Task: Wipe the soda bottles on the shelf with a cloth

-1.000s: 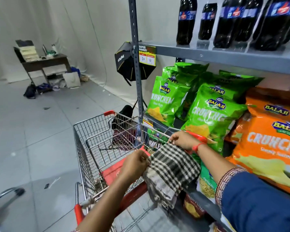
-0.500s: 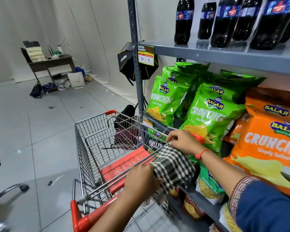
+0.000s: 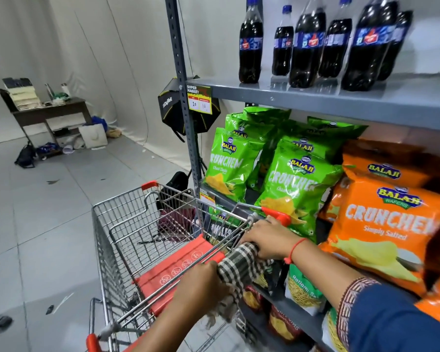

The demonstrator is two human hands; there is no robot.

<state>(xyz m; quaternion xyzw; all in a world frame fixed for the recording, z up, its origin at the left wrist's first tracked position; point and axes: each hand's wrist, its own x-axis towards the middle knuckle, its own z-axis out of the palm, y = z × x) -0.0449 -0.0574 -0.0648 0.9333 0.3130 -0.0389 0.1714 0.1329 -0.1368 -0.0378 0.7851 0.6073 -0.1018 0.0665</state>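
Several dark soda bottles [image 3: 306, 47] with blue labels stand on the upper grey shelf [image 3: 315, 101] at the top right. A black-and-white checked cloth [image 3: 239, 265] hangs over the handle bar of a shopping cart [image 3: 127, 237], well below the bottles. My left hand [image 3: 201, 285] grips the cloth's lower left part at the bar. My right hand [image 3: 267, 240] presses on the cloth's upper right end, near the red handle cap. Both hands are far beneath the bottle shelf.
Green and orange snack bags [image 3: 297, 184] fill the shelf below the bottles, with more packets lower down. The grey upright post [image 3: 186, 110] carries a price tag. A black softbox [image 3: 173, 110] hangs behind it. A cluttered desk [image 3: 46, 113] stands far left across the tiled floor.
The cloth has been gathered tighter onto the cart handle. My left hand slid down and left along the bar. The view has tilted up, showing more of the bottles.
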